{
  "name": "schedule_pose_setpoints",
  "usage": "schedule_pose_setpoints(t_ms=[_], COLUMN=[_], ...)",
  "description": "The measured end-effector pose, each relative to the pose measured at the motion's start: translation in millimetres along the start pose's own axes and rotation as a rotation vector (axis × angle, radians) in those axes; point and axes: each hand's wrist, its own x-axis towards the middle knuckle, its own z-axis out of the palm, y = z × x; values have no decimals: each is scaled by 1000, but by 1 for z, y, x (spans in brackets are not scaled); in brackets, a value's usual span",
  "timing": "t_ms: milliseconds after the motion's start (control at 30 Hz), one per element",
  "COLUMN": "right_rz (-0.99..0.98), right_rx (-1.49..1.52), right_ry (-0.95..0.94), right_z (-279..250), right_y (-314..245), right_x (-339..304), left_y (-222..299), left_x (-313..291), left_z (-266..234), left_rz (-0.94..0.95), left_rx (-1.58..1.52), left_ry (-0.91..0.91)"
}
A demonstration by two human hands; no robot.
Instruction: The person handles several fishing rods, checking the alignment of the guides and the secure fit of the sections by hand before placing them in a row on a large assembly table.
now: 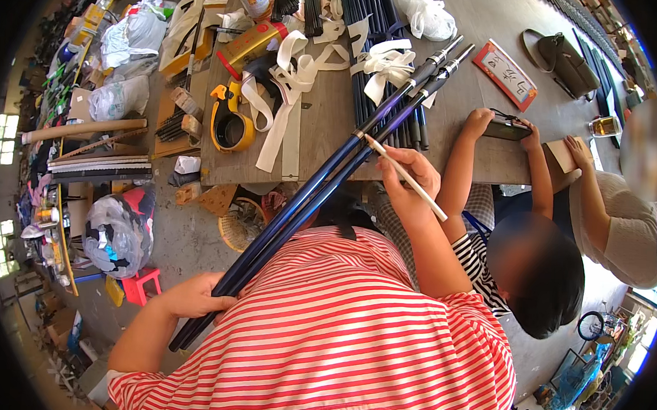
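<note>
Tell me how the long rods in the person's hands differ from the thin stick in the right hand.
The dark blue rods are long and thick, reaching from the left hand to the table; the thin white stick is short and slim. The rods are glossy with silver-banded tips; the stick looks plain and pale. The right hand pinches the stick in its fingers; the left hand grips the rods near their lower end. Both are straight and slender.
</note>
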Motion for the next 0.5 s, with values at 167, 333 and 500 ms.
schedule_pose_setpoints(t_ms=[167,333,500], right_rz=[-183,-278,-341], right_rx=[70,-63,-38], right_ry=[-8,-53,-40], right_z=[1,0,1], right_y=[20,20,23], right_x=[12,18,20], left_y=[-5,-10,-8], left_x=[-2,-2,-3], left_z=[1,6,5], left_rz=[-44,-50,-91], left_rx=[9,-22,-29], left_ry=[14,20,19])
